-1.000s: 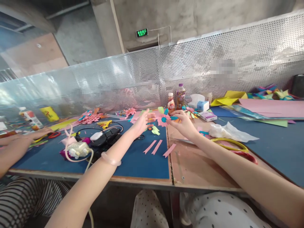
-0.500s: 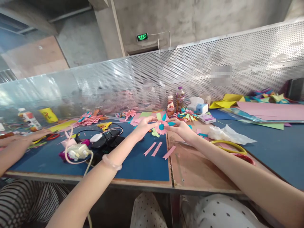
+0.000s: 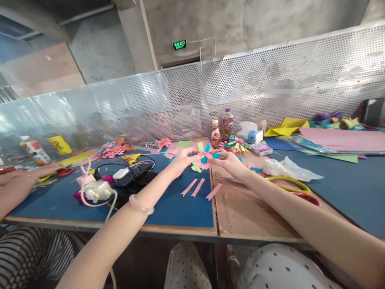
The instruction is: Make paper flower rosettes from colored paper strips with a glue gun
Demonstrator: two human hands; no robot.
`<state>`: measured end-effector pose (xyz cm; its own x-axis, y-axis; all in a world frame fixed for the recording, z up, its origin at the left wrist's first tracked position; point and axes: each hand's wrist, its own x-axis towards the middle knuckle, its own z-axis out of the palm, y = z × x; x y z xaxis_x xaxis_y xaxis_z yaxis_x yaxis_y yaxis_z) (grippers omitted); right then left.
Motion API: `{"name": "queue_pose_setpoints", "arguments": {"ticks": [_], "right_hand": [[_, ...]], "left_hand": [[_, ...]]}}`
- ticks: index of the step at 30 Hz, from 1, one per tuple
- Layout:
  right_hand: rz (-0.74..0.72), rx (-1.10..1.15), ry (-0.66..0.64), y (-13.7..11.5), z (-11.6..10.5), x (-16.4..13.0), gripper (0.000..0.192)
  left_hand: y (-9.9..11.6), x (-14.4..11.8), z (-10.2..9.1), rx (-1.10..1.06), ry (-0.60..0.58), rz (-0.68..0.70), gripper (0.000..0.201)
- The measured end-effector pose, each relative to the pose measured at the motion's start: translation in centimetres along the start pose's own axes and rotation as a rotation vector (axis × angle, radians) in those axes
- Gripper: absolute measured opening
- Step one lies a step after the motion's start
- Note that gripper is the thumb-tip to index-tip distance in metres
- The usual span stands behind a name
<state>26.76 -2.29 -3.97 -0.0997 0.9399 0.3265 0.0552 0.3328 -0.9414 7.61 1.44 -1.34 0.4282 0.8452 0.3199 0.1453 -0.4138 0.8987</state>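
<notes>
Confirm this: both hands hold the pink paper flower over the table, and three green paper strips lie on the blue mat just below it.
Not quite. In the head view the left hand and right hand do hold the paper flower, but the three strips are pink, not green.

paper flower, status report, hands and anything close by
Left hand and right hand both pinch paper flower above table. Pink strips just below.

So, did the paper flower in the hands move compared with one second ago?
Yes. The paper flower has come down toward the blue mat; against the small bottle behind it, it now sits lower.
</notes>
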Motion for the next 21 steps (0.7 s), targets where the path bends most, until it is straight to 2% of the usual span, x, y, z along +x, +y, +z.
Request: {"name": "queue_pose_setpoints", "arguments": {"ticks": [9, 21], "right_hand": [[0.037, 0.032, -0.007, -0.18, 0.08, -0.08, 0.051], [0.042, 0.031, 0.000, -0.45, 0.10, -0.14, 0.049]], "left_hand": [[-0.30, 0.26, 0.20, -0.007, 0.035, 0.000, 0.021], [0.04, 0.05, 0.60, -0.089, 0.056, -0.072, 0.020]]}}
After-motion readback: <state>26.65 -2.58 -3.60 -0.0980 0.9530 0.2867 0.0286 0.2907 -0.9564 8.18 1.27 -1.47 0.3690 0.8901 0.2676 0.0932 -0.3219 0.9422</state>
